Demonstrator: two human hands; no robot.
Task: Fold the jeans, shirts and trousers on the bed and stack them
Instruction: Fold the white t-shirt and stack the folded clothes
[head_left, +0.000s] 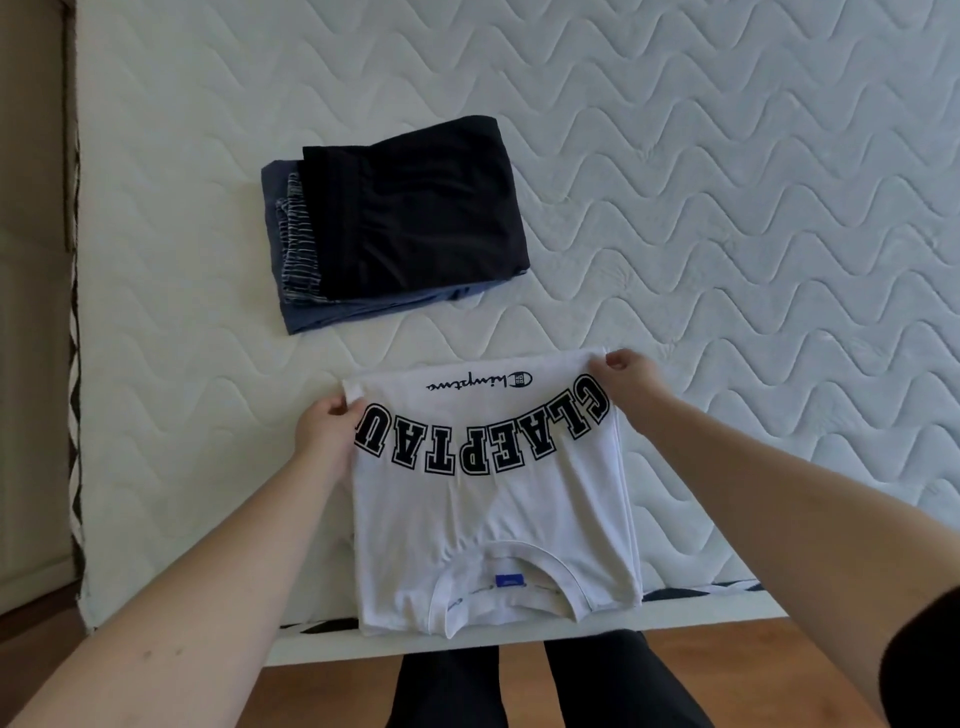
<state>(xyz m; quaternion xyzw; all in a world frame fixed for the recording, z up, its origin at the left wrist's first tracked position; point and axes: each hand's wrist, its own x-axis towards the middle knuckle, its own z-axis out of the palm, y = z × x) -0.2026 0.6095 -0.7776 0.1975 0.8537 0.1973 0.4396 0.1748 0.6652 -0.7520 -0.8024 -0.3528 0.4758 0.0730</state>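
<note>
A white T-shirt (493, 519) with black block letters lies folded narrow at the bed's near edge, its collar toward me and its blue neck label showing. My left hand (324, 431) pinches the far left corner of its folded edge. My right hand (628, 374) pinches the far right corner. Beyond the shirt sits a stack of folded clothes (400, 223): a black garment on top, a striped one under it, and blue jeans at the bottom.
The white quilted mattress (727, 208) stretches far to the right and back. Its left edge borders a beige wall or headboard (31, 312). Wooden floor (322, 691) and my dark trouser legs show below the near edge.
</note>
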